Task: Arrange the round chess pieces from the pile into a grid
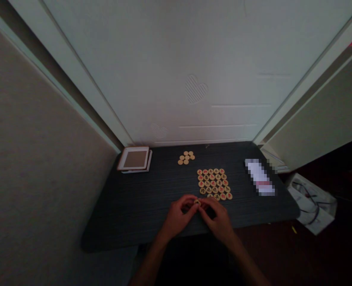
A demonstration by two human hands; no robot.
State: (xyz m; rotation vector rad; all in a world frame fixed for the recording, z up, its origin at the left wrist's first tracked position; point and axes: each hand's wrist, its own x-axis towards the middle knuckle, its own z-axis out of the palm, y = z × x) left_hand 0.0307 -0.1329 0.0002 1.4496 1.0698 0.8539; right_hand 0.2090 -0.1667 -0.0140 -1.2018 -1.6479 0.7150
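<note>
My left hand (178, 215) and my right hand (217, 216) meet near the front of the dark table, fingertips together. Between them they pinch one round wooden xiangqi piece (197, 202) with a dark mark on its face. Just beyond my fingers lie several xiangqi pieces (213, 183), face up in tight rows that form a block, with red and black characters. Farther back, several blank-looking pieces (186, 157) lie in a loose cluster.
The dark table (128, 210) stands against a white panel with raised hearts. A stacked frame or box (135, 159) sits at its back left. A blurred pale object (259, 177) lies at the right. On the floor beyond the right edge is a white bag or box (311, 203).
</note>
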